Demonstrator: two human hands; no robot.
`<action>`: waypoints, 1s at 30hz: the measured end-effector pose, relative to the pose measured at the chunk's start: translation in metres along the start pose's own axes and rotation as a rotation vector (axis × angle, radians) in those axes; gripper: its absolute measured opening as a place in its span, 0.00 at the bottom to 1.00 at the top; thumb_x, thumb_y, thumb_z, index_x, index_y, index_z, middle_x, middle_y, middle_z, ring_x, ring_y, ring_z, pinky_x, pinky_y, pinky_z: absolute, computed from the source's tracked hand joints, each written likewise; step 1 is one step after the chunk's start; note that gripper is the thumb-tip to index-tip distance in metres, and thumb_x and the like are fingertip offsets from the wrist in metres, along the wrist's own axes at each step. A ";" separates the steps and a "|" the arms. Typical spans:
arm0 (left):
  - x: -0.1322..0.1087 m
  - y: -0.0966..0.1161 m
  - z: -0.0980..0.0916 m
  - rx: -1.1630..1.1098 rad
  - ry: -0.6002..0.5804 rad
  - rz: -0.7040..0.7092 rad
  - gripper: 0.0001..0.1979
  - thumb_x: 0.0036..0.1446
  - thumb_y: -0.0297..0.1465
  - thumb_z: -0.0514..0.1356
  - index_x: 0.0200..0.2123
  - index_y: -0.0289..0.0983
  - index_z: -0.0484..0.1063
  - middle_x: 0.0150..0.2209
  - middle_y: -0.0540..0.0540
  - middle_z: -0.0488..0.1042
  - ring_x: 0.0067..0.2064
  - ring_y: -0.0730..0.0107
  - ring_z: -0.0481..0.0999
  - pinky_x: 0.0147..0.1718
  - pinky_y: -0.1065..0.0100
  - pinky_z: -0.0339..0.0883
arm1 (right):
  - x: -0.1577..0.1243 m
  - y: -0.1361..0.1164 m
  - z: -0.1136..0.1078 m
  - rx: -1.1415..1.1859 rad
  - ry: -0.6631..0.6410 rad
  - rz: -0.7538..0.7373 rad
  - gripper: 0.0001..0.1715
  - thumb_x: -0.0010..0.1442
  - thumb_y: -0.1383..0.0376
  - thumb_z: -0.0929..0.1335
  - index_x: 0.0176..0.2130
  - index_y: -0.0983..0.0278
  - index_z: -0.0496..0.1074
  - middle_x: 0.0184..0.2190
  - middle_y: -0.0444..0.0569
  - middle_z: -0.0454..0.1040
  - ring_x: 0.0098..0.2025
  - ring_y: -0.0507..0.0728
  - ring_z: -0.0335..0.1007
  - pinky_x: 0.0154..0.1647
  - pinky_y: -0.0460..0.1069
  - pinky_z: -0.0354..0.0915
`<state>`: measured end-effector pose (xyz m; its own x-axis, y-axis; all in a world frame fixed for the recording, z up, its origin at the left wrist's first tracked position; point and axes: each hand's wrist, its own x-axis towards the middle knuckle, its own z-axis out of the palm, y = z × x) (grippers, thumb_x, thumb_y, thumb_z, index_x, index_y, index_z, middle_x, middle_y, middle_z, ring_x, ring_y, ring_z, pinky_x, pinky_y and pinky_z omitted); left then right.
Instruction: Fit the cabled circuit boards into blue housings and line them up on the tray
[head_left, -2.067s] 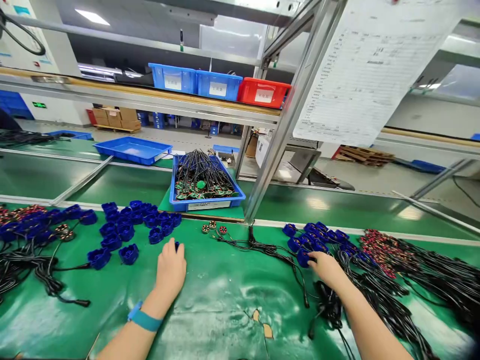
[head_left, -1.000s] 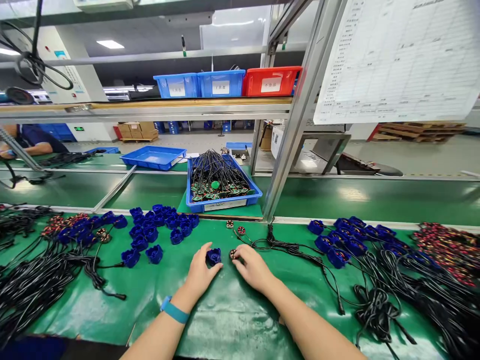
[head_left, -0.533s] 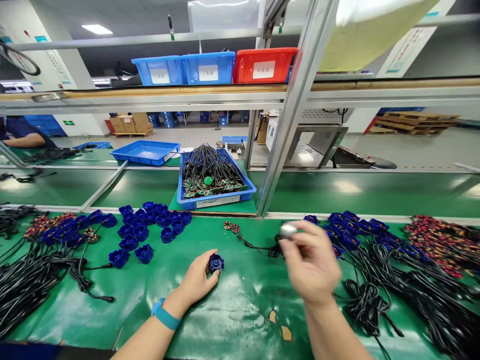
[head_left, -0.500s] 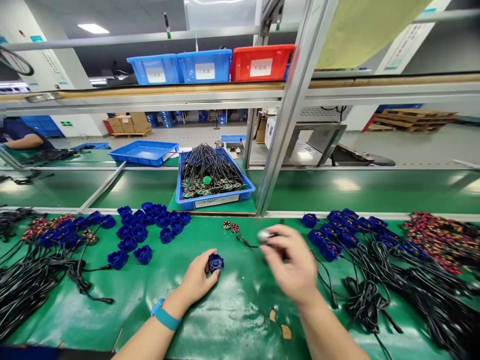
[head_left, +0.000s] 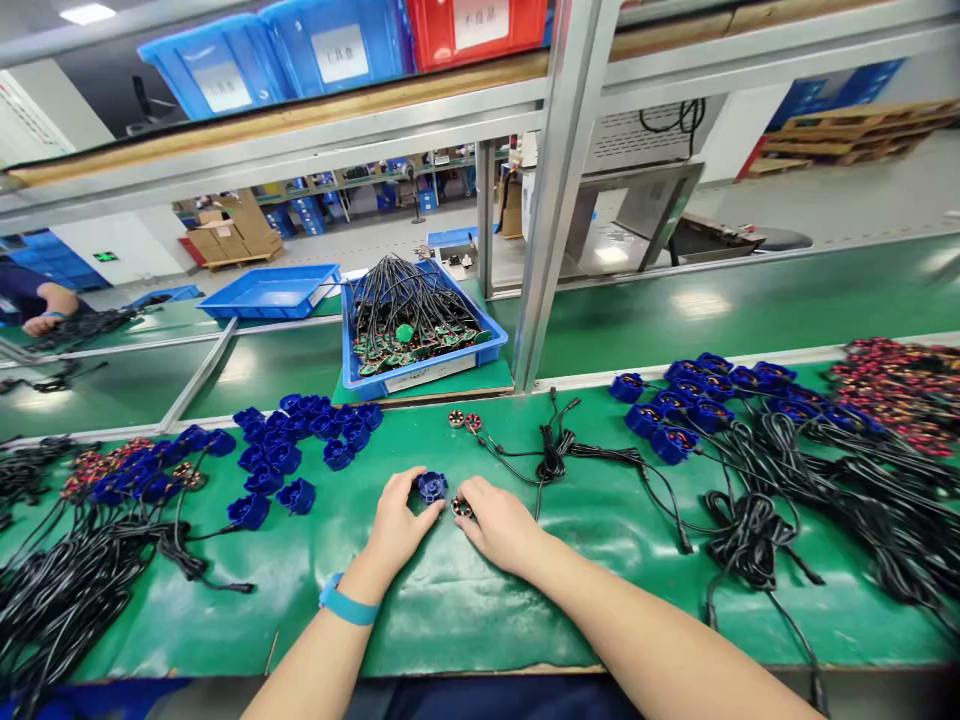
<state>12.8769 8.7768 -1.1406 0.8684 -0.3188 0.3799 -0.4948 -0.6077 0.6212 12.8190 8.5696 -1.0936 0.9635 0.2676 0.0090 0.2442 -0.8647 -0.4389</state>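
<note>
Blue housing [head_left: 432, 486] in left hand [head_left: 400, 515], coil ring [head_left: 462, 508] in right hand [head_left: 496, 522].

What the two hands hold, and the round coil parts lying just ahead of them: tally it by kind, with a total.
Blue plastic part: 1, in the left hand
Round coil parts: 3, 1 in the right hand and 2 ahead
Total: 4

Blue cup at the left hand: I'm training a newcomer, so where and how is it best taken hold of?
Probably grip the blue cup by its outer wall, from the left. Its ridged face looks turned up, so a side grip leaves that uncovered; the left hand holds it from that side. The right hand, with a round part, is close on the right.
</note>
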 end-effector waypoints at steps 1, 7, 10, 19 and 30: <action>0.000 0.001 0.000 -0.003 0.002 0.002 0.24 0.55 0.37 0.68 0.53 0.40 0.69 0.48 0.42 0.77 0.49 0.57 0.77 0.50 0.52 0.73 | 0.000 0.000 0.001 -0.014 -0.002 -0.019 0.14 0.66 0.63 0.68 0.51 0.61 0.68 0.45 0.51 0.72 0.43 0.58 0.73 0.41 0.50 0.65; 0.000 0.001 0.001 -0.011 0.013 0.020 0.24 0.54 0.37 0.68 0.53 0.40 0.69 0.48 0.42 0.77 0.48 0.57 0.77 0.49 0.53 0.73 | 0.000 0.000 0.005 -0.116 -0.048 -0.102 0.18 0.69 0.64 0.64 0.57 0.58 0.68 0.47 0.53 0.69 0.39 0.57 0.73 0.39 0.49 0.66; 0.000 0.000 0.001 0.000 0.008 0.032 0.24 0.55 0.37 0.68 0.53 0.40 0.69 0.48 0.42 0.77 0.48 0.57 0.77 0.49 0.52 0.73 | 0.001 -0.001 0.007 -0.125 -0.044 -0.099 0.15 0.69 0.63 0.64 0.54 0.61 0.71 0.45 0.53 0.69 0.40 0.57 0.73 0.40 0.49 0.67; -0.003 0.015 -0.003 0.026 -0.011 0.185 0.23 0.58 0.36 0.66 0.56 0.41 0.68 0.50 0.40 0.77 0.52 0.55 0.76 0.53 0.50 0.72 | -0.004 0.010 0.013 0.335 0.340 -0.184 0.22 0.69 0.64 0.63 0.61 0.61 0.66 0.53 0.57 0.69 0.52 0.60 0.72 0.55 0.55 0.71; -0.007 0.023 0.002 -0.082 -0.065 0.286 0.22 0.60 0.31 0.63 0.57 0.40 0.65 0.50 0.40 0.75 0.53 0.57 0.74 0.54 0.51 0.71 | 0.000 0.002 0.022 0.381 0.351 -0.223 0.17 0.67 0.67 0.65 0.55 0.63 0.70 0.49 0.55 0.70 0.48 0.60 0.71 0.53 0.56 0.72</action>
<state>12.8591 8.7638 -1.1303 0.6927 -0.5159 0.5039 -0.7180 -0.4271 0.5496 12.8172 8.5772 -1.1147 0.8877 0.2120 0.4086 0.4518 -0.5714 -0.6851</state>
